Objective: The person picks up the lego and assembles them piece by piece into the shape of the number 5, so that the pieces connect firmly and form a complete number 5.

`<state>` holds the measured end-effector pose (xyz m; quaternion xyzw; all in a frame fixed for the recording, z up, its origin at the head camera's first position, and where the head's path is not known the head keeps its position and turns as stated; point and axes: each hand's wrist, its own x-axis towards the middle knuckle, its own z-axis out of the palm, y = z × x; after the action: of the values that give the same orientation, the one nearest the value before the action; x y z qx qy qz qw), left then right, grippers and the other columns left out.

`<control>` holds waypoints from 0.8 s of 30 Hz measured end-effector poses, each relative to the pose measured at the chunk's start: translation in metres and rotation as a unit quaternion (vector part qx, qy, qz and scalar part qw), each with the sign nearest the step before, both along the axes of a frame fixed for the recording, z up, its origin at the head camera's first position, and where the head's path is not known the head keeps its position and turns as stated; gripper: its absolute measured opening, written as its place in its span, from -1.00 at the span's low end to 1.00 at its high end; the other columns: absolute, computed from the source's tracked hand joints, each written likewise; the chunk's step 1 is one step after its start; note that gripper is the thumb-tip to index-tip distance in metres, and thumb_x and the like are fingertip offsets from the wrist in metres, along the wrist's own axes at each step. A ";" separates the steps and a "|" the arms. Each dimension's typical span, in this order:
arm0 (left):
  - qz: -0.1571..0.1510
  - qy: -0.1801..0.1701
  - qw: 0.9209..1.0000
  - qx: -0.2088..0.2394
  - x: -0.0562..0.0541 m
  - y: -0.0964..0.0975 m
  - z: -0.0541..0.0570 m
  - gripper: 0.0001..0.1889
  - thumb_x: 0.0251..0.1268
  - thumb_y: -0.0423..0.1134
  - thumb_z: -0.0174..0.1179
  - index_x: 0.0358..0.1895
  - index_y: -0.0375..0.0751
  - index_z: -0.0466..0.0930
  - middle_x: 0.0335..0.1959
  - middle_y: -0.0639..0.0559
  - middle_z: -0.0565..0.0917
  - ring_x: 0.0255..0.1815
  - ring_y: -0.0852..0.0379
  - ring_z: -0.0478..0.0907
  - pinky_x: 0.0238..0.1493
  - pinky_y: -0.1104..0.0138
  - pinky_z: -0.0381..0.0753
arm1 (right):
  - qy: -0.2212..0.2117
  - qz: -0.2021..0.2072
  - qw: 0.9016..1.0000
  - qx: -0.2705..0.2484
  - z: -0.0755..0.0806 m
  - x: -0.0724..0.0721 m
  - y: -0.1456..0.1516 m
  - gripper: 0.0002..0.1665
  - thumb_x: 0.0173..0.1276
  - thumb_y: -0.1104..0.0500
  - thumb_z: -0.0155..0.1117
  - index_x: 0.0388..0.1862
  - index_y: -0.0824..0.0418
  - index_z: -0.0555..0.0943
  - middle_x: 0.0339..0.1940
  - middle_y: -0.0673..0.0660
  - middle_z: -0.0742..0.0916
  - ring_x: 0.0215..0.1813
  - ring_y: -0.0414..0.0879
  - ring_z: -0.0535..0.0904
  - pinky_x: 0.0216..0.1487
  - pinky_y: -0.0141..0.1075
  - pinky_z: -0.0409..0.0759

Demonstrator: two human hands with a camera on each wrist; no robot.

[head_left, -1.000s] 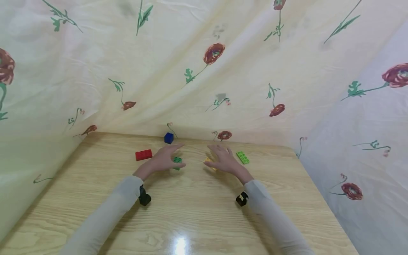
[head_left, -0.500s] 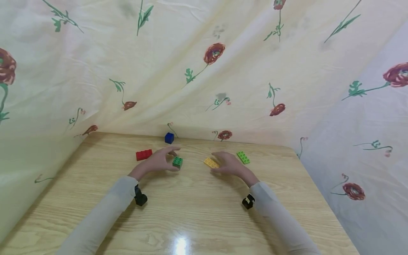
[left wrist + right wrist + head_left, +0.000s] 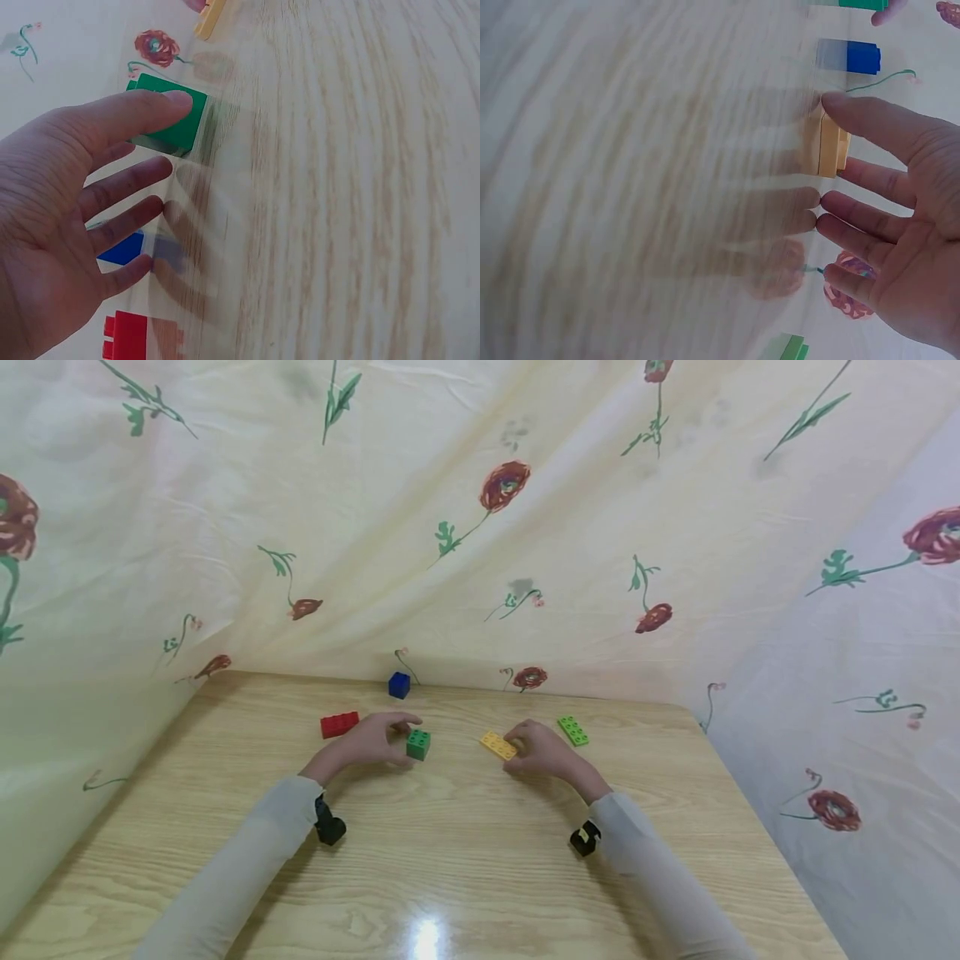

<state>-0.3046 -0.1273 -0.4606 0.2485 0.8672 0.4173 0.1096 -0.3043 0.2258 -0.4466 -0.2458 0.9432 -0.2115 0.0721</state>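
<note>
My left hand (image 3: pixel 367 742) holds a small green toy brick (image 3: pixel 418 745) between thumb and index finger. In the left wrist view the thumb lies across the face of the green brick, and the index fingertip is hidden behind it; the other fingers are spread. To the right, my right hand (image 3: pixel 546 750) pinches the near right end of a flat yellow toy brick (image 3: pixel 497 745). The right wrist view has the thumb tip at one end of the yellow brick (image 3: pixel 829 150) and the index finger behind it, with the remaining fingertips at the tabletop.
A red brick (image 3: pixel 340 725) lies left of the left hand. Behind, near the curtain, stands a blue brick (image 3: pixel 399 685). Beyond the right hand is a flat lime-green brick (image 3: pixel 573 731). Flowered cloth (image 3: pixel 450 568) bounds the wooden table (image 3: pixel 465 860) at the back and sides.
Both hands, spread open over the bricks a second ago, have drawn slightly outward and lowered. Their fingers have closed in on the green brick and the yellow brick.
</note>
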 end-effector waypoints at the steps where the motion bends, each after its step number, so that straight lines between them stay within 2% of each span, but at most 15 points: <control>1: 0.000 -0.001 1.000 -0.001 0.000 0.000 0.000 -0.27 0.10 -0.25 0.54 0.39 -0.20 0.48 0.18 -0.15 0.63 0.27 -0.12 0.50 0.39 -0.07 0.44 | 0.001 -0.002 1.000 0.000 0.000 0.000 -0.001 -0.46 0.25 0.07 0.54 0.14 0.30 0.67 0.15 0.24 0.70 0.25 0.16 0.59 0.31 0.07 0.53; 12: 0.006 -0.005 1.000 -0.007 -0.003 -0.001 -0.003 -0.35 0.10 -0.19 0.54 0.31 -0.14 0.57 0.15 -0.09 0.65 0.24 -0.09 0.51 0.38 -0.08 0.44 | -0.006 -0.013 1.000 -0.016 -0.001 -0.007 -0.012 -0.61 0.22 0.18 0.54 0.00 0.32 0.73 -0.02 0.18 0.73 0.09 0.07 0.64 0.23 -0.01 0.59; 16: 0.009 -0.004 1.000 -0.004 -0.004 0.000 -0.003 -0.39 0.10 -0.21 0.55 0.28 -0.11 0.59 0.12 -0.07 0.66 0.20 -0.07 0.52 0.36 -0.06 0.45 | -0.018 -0.007 0.999 -0.037 -0.002 -0.011 -0.018 -0.63 0.22 0.20 0.54 -0.01 0.30 0.74 -0.04 0.18 0.76 0.02 0.01 0.65 0.15 -0.06 0.63; 24: 0.013 -0.007 1.000 -0.012 -0.009 0.002 -0.006 -0.42 0.10 -0.21 0.55 0.24 -0.05 0.62 0.14 -0.02 0.64 0.18 -0.02 0.50 0.34 -0.01 0.48 | -0.063 -0.005 0.996 -0.066 0.001 -0.013 -0.039 -0.65 0.23 0.25 0.52 0.01 0.28 0.73 -0.01 0.17 0.78 0.01 -0.04 0.66 0.11 -0.11 0.64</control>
<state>-0.3136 -0.1249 -0.4670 0.2330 0.8745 0.4101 0.1129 -0.3174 0.1873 -0.4454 -0.2319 0.9219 -0.2887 0.1139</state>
